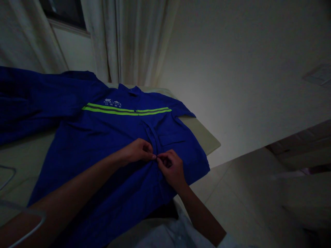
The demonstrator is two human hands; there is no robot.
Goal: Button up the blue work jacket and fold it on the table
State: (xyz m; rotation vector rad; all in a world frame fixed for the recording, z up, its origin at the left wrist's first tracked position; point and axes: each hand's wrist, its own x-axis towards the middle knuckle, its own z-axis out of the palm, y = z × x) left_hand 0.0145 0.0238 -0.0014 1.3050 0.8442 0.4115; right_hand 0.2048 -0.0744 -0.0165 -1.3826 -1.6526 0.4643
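Note:
A blue work jacket (pixel 108 137) with two lime-green stripes across the chest lies spread flat, front up, on a pale table (pixel 201 134). My left hand (pixel 138 151) and my right hand (pixel 172 168) meet at the jacket's front placket, just below the middle. Both hands pinch the fabric edge there, fingertips almost touching each other. What sits between the fingertips is too small to make out. One sleeve stretches off to the far left.
A second blue garment (pixel 31 100) lies at the back left of the table. Thin wire hangers (pixel 23 210) rest at the left edge. Curtains (pixel 129 41) hang behind. The table's right corner (pixel 217 143) drops to a tiled floor.

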